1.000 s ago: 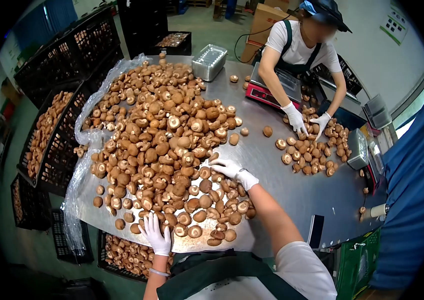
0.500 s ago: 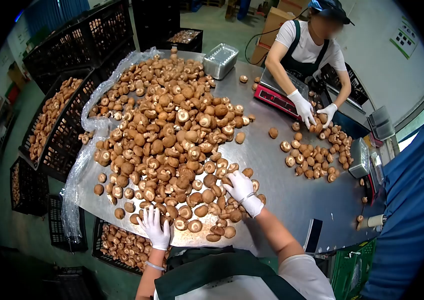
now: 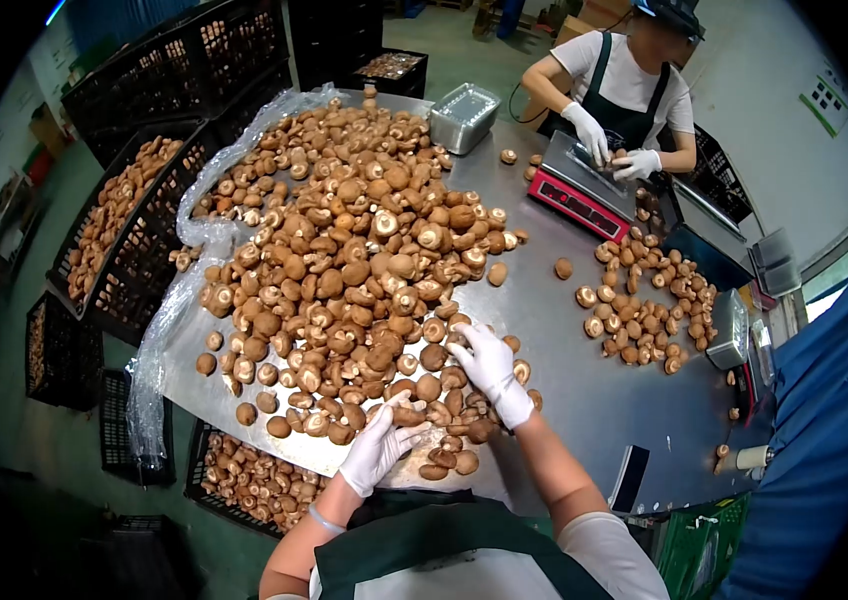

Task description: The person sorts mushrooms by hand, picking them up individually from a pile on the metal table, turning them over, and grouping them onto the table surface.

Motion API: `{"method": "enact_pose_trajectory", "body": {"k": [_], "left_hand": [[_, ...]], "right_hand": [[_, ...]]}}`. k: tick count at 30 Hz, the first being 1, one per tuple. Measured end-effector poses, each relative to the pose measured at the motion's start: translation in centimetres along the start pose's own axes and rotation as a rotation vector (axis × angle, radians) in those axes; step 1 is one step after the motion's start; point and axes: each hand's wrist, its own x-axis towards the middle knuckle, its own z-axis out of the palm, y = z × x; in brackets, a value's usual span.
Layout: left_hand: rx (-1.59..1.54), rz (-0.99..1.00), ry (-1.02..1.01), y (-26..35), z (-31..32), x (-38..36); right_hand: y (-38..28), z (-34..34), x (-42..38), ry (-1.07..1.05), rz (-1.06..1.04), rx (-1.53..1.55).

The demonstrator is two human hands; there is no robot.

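Left hand [image 3: 376,452] has fingers wide; right hand [image 3: 487,365] curls over mushrooms [image 3: 428,386] (grip unclear). Sweeping nearward could roll some off the table [image 3: 564,410].

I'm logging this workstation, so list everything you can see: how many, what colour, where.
Mushrooms: too many to count, brown, on table and in crates
Table: one, silvery metal, centre
Plastic sheet: one, clear, table's left edge
Crates: several, black, mostly left
Green crate: one, green, lower right
Tray stacks: two, clear, far and right table edges
Co-worker: one, white shirt, dark apron, upper right
Scale: at least one, red-fronted, before co-worker
Curtain: one, blue, right
Own apron: one, dark green, bottom centre
Left hand: one, white-gloved, among mushrooms, near edge
Right hand: one, white-gloved, over mushrooms, right of left hand
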Motion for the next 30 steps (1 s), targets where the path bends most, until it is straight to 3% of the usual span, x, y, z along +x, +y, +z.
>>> {"method": "enact_pose_trajectory", "body": {"k": [3,6,8,10,11,14,17,20,24,26,28,30], "left_hand": [[-0.175,-0.014,0.098,0.2,-0.2,0.2],[-0.023,0.152,0.138,-0.2,-1.4,-0.1],[0.038,0.204,0.14,0.2,-1.7,-0.9],[0.095,0.234,0.123,1.0,-0.9,-1.9],[0.086,0.214,0.123,1.1,-1.1,-2.4],[0.044,0.199,0.101,1.1,-2.1,-2.6],[0.018,0.209,0.109,1.4,-1.7,-2.8],[0.002,0.228,0.123,1.4,-2.0,-2.8],[0.011,0.245,0.143,1.7,-1.9,-3.4],[0.017,0.251,0.158,1.8,-0.9,-4.4],[-0.049,0.26,0.123,2.2,0.5,-4.9],[-0.025,0.264,0.13,2.2,1.0,-5.1]], "right_hand": [[2.2,3.1,1.5,-0.098,-0.102,-0.357],[3.1,3.1,1.8,-0.141,-0.05,-0.226],[3.7,1.7,1.6,-0.071,-0.031,0.11],[2.6,-0.5,1.1,-0.152,0.182,0.711],[1.9,-2.1,0.7,-0.251,0.436,1.043],[0.9,-2.3,-0.7,-0.221,0.486,1.61],[-0.4,-0.7,-1.3,-0.275,0.392,0.94],[-3.6,-0.4,-2.4,-0.255,-0.106,0.006],[-2.5,1.4,-2.8,-0.393,-0.136,-0.069],[-1.1,1.7,-3.1,-0.346,-0.132,0.482],[-2.9,-1.0,-2.6,-0.633,0.217,1.073],[-3.4,-1.4,-3.0,-0.661,0.218,1.323]]}}
